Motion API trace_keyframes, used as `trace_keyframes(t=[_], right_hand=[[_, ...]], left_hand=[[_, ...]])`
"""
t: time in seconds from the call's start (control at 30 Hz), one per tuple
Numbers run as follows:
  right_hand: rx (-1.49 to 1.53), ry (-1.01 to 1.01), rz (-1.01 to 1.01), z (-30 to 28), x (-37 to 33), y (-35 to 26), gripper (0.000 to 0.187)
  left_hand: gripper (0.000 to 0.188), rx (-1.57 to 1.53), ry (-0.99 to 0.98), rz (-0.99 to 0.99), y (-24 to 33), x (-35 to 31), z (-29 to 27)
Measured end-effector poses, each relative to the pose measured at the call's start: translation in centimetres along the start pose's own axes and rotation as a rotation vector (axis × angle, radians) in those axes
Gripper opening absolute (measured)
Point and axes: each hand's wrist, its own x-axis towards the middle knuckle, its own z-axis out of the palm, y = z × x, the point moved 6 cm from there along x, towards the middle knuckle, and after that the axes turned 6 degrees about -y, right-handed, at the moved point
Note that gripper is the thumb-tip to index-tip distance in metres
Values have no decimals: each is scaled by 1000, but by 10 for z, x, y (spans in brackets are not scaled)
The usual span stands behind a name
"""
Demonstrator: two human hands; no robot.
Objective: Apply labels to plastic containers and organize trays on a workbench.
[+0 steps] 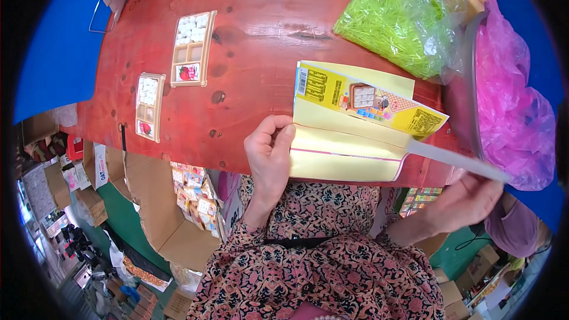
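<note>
At the near edge of the red table, my left hand (pixel 269 154) pinches the left edge of a pale yellow paper sheet (pixel 344 163) between thumb and curled fingers. A thin pinkish line runs across this sheet. My right hand (pixel 465 201), off the table edge to the right, has its fingers closed on a white strip (pixel 453 157). The strip stretches from the sheet's right end to my fingers; whether it is still stuck there I cannot tell. Just beyond lies a yellow printed card (pixel 373 102) on more pale yellow paper.
Two small compartment trays (pixel 193 49) (pixel 150 106) with white pieces and strawberry pictures lie at left. A bag of green shredded filler (pixel 397 24) sits at far right, beside a pink plastic bag (pixel 504 95). A cardboard box (pixel 160 207) with packets stands below the table's left edge.
</note>
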Motion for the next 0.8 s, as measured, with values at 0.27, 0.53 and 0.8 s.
trace_keyframes(t=[0.27, 0.53, 0.8], right_hand=[[-10, 173, -420, -52, 31, -50, 29], [145, -163, 24, -6, -10, 3, 24], [331, -385, 177, 71, -39, -21, 16]], left_hand=[[11, 350, -19, 297, 18, 19, 32], [25, 854, 366, 517, 68, 39, -43], [50, 1251, 391, 475, 50, 107, -118]])
